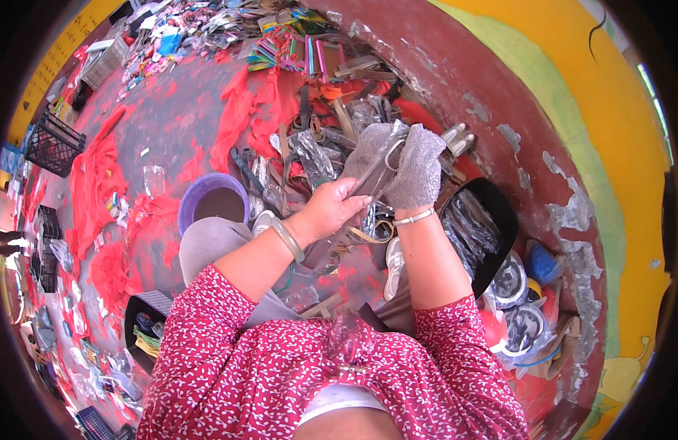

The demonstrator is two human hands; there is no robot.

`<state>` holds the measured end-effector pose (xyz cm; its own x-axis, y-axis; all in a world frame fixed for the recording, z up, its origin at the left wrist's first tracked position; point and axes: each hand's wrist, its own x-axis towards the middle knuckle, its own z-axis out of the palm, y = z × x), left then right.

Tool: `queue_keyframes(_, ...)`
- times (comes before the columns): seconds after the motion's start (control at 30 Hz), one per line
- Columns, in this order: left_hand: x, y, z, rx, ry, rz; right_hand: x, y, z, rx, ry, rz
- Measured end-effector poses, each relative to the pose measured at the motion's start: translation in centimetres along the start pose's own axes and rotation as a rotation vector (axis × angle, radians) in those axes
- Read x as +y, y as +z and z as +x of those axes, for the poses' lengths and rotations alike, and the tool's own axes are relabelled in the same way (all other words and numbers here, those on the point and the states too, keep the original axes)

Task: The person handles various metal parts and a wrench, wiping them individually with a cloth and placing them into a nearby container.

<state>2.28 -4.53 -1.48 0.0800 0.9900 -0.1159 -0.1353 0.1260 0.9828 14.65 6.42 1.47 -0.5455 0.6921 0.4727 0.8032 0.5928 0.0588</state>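
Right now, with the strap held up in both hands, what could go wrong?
1. The left hand is bare while the right hand wears a grey glove; the strap's metal ring could nick bare fingers.
2. The strap could slip into the pile of straps below and get mixed up.
3. The purple bucket beside the knee could be knocked over.

Grey floor (170,110) splashed with red paint, peeling maroon wall base (500,95), yellow-green wall (573,44) above, daylight

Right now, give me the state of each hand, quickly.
Left hand: bare, closed on the lower end of a grey strap.
Right hand: in a grey knit glove, closed around the same strap's upper part.
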Motion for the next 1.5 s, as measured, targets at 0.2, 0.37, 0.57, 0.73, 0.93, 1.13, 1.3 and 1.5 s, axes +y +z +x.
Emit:
queue_keyframes(0.2,0.1,0.5,0.2,-0.052,0.028,-0.181,0.7,2.4,0.6,-0.054,0.061,-0.737)
queue_keyframes(0.37,0.1,-0.1,-1.0,-0.032,0.02,0.282,6.7,4.3,2.6,-0.428,0.168,-0.57)
queue_keyframes(0.57,-0.2,-2.0,-1.5,0.079,-0.009,0.082,3.9,-6.1,4.0,-0.348,-0.112,-0.301)
queue_keyframes(0.73,0.4,-2.8,-1.1,0.017,-0.048,0.239,1.3,-5.6,3.7,-0.48,-0.293,0.446)
queue_keyframes(0.93,0.8,-2.8,-1.1,-0.021,-0.062,0.32,2.8,1.2,0.8,-0.03,-0.384,0.755)
queue_keyframes(1.13,0.2,-2.0,-1.0,0.002,-0.027,0.273,1.2,1.5,1.4,-0.153,-0.332,-0.158)
queue_keyframes(1.3,0.8,-2.0,-1.2,-0.024,-0.069,0.285,0.4,-0.7,1.9,-0.172,-0.101,-0.036)
queue_keyframes(1.5,1.0,-2.3,-1.1,-0.117,-0.076,0.218,0.3,-0.1,1.4,-0.108,1.074,1.964)
